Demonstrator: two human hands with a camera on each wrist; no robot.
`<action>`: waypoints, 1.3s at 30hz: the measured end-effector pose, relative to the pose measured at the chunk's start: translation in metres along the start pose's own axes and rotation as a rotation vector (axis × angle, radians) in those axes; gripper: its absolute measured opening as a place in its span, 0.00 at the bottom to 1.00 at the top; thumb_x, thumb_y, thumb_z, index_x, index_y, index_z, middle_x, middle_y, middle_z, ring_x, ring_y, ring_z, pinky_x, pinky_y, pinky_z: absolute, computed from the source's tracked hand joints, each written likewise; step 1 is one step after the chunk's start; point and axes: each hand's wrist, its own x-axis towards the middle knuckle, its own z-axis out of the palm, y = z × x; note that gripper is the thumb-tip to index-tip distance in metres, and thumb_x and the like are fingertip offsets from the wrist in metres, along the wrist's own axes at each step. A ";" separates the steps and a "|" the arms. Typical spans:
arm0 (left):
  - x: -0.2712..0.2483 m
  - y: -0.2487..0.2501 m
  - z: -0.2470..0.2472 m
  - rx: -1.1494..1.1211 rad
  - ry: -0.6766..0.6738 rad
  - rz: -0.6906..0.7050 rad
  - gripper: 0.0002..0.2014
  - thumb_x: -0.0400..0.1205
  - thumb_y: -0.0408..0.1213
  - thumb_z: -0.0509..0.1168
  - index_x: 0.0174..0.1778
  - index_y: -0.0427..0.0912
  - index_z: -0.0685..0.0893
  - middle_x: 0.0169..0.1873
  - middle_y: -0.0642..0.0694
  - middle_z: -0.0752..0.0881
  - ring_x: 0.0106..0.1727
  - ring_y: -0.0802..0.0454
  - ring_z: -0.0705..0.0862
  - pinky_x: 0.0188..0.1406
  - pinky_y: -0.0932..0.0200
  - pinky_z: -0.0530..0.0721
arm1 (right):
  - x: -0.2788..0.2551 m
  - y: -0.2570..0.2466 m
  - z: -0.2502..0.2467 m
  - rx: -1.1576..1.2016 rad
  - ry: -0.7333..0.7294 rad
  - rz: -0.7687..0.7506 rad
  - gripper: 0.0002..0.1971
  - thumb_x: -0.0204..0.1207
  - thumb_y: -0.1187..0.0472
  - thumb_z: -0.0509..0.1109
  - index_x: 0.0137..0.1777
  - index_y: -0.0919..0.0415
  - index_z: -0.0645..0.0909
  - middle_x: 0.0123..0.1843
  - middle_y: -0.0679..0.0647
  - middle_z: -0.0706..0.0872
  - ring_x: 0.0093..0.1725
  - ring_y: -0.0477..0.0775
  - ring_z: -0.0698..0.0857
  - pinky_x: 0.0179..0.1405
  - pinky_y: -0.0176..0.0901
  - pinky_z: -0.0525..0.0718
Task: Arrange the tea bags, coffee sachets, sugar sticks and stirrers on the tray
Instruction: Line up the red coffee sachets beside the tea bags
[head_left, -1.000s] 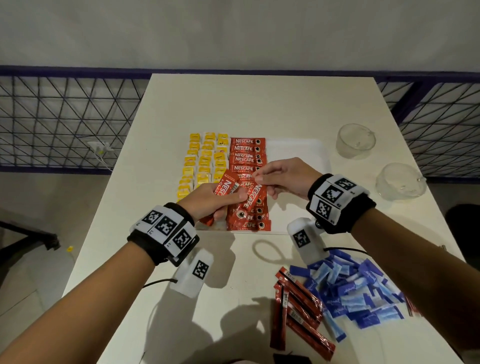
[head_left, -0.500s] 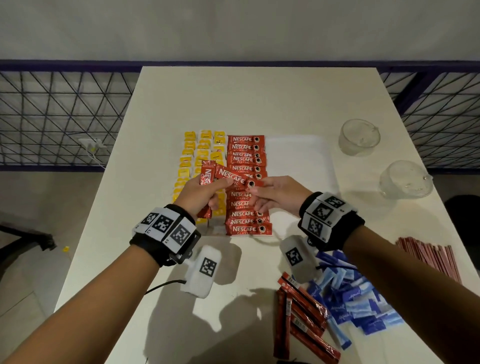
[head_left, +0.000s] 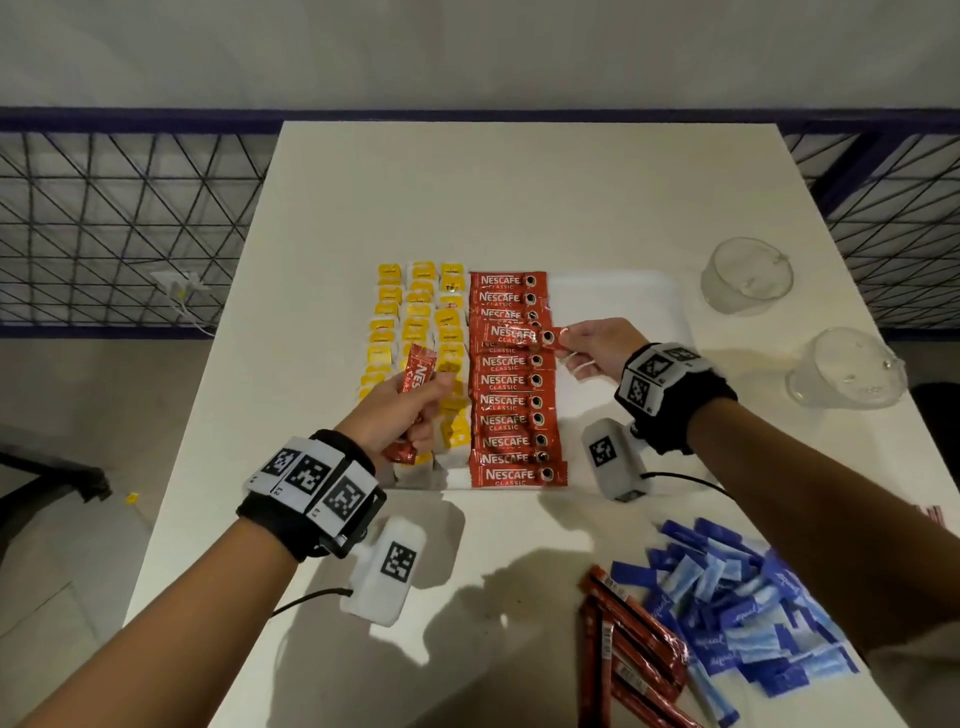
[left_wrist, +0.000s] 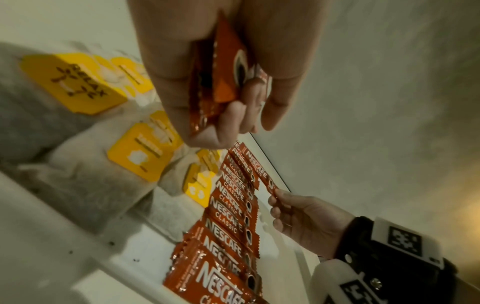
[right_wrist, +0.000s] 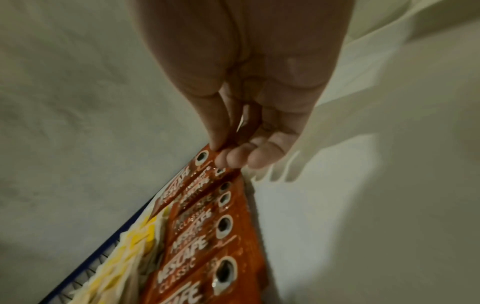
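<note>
Right hand (head_left: 597, 347) pinching one coffee sachet (head_left: 519, 335) above the sachet column (head_left: 511, 421) on the tray (head_left: 623, 296); left hand (head_left: 402, 410) gripping spare sachets (head_left: 415, 376) over the tea bags (head_left: 418, 317)

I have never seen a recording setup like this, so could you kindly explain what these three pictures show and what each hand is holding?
No robot here: a person wears cameras on the head and both wrists. The head view looks down at a white table; each wrist view looks along one hand. On the white tray lie yellow-tagged tea bags and a column of red coffee sachets. The left hand grips spare sachets; the right hand pinches one sachet over the column. Blue packets, dark red sticks and two clear cups remain off the tray.
</note>
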 end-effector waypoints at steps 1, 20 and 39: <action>0.000 0.000 -0.001 -0.016 -0.003 -0.011 0.08 0.83 0.34 0.62 0.38 0.43 0.74 0.16 0.54 0.69 0.13 0.59 0.64 0.14 0.68 0.66 | 0.002 0.000 0.001 0.001 0.008 0.012 0.04 0.79 0.69 0.64 0.43 0.65 0.78 0.33 0.56 0.80 0.28 0.47 0.74 0.30 0.35 0.73; 0.001 -0.005 -0.014 -0.143 -0.014 -0.080 0.08 0.84 0.29 0.57 0.41 0.43 0.76 0.17 0.53 0.69 0.12 0.60 0.63 0.12 0.70 0.62 | 0.027 0.009 0.009 -0.227 0.147 -0.004 0.07 0.75 0.60 0.71 0.49 0.64 0.83 0.31 0.51 0.81 0.28 0.47 0.76 0.28 0.36 0.75; -0.030 -0.007 0.013 0.009 -0.244 -0.044 0.06 0.82 0.29 0.60 0.49 0.37 0.82 0.35 0.49 0.91 0.28 0.56 0.87 0.28 0.62 0.87 | -0.062 -0.013 0.031 -0.333 -0.321 -0.222 0.13 0.73 0.50 0.71 0.56 0.49 0.78 0.42 0.46 0.83 0.37 0.45 0.80 0.40 0.36 0.80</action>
